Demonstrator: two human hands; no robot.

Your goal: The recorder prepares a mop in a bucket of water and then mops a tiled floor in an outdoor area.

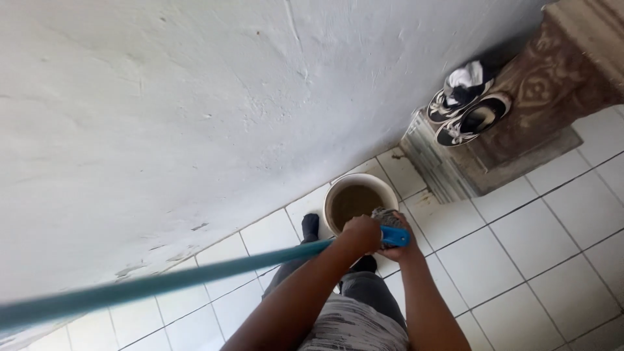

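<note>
A long teal mop handle (169, 281) runs from the lower left to a blue socket (395, 236) at the mop head. My left hand (361, 234) is closed around the handle just before the socket. My right hand (404, 247) grips the grey mop strands (385, 216) at the socket, partly hidden behind it. Both hands are held over the near rim of a white bucket (338, 195) of brown murky water standing on the tiled floor against the wall.
A white plastered wall (195, 117) fills the upper left. A pair of black-and-white sneakers (468, 104) rests on a step beside a carved brown pillar (552, 84). White floor tiles (520, 260) stretch to the right. My dark-socked feet stand next to the bucket.
</note>
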